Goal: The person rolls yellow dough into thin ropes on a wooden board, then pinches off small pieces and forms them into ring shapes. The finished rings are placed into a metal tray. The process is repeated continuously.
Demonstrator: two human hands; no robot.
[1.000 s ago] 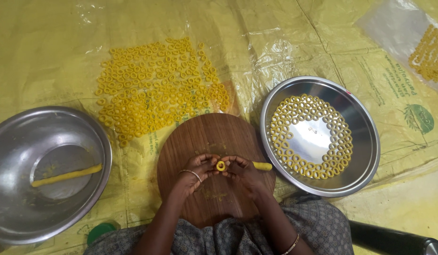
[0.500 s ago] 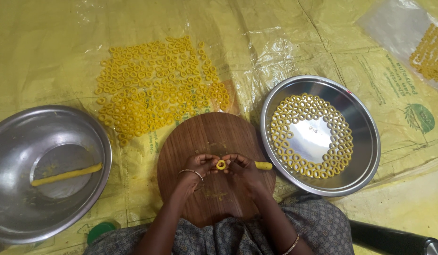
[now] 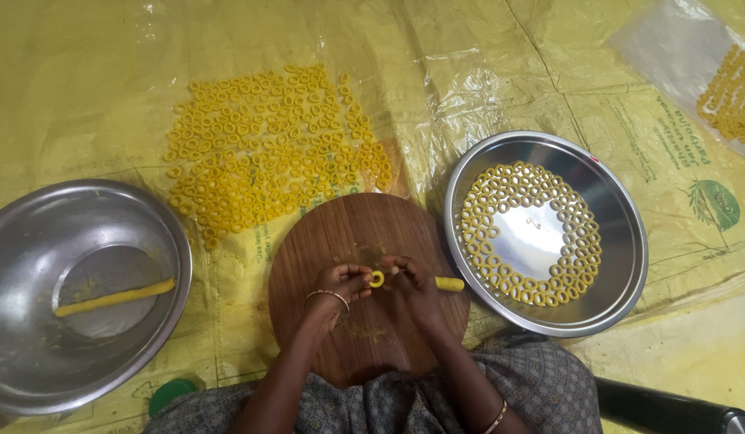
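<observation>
Round board (image 3: 364, 233) of smooth brown wood, matt, soft yellow dough ring (image 3: 376, 279) looking smooth, shiny metal plate (image 3: 621, 241), duller metal bowl (image 3: 35, 241) with smudges, crinkly glossy plastic sheet (image 3: 469, 72), patterned grey cloth (image 3: 533, 386), thin metal bangle (image 3: 328, 294).

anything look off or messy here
Nothing stands out. Both hands pinch one dough ring over the round wooden board; rings sit in tidy rows on the steel plate and yellow sheet. Nothing spilled.
</observation>
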